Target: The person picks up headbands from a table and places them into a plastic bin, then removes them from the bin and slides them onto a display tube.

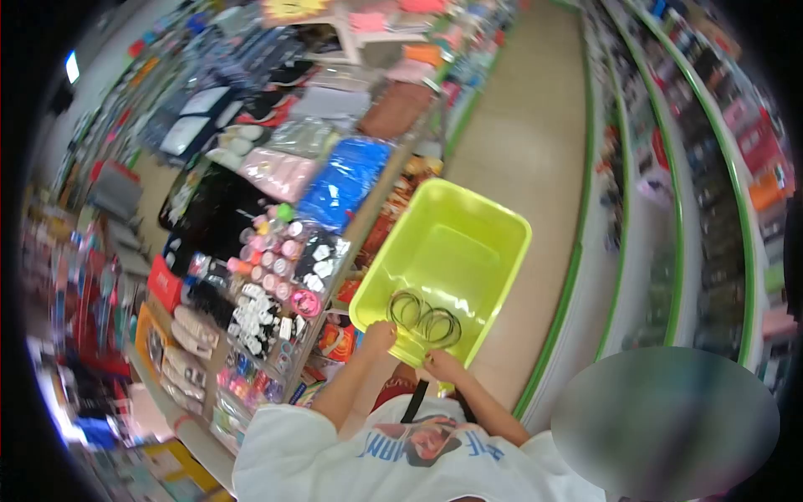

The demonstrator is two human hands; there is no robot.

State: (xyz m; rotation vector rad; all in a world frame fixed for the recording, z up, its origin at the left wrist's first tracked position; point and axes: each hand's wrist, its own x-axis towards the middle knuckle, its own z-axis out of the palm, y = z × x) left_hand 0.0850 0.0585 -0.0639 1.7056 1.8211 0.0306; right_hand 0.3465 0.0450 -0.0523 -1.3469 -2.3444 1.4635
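Note:
A lime-yellow plastic tub (452,216) is out in front of me, tilted so that its inside faces me. My left hand (380,336) is closed on the near left corner of its rim. Just to the right, my right hand (442,366) has its fingers wrapped at the near edge of the same tub. Several thin dark rings or coils (427,320) lie inside the tub, against its near end between my hands. A black strap (414,403) hangs below the right hand, in front of my white shirt (351,456).
A long display table (381,180) on the left carries packaged clothes, a blue packet (345,182), shoes and small pink jars (272,259). Green-edged shelves (615,251) full of goods line the right. A tiled aisle (519,125) runs ahead. A blurred oval (665,422) covers the lower right.

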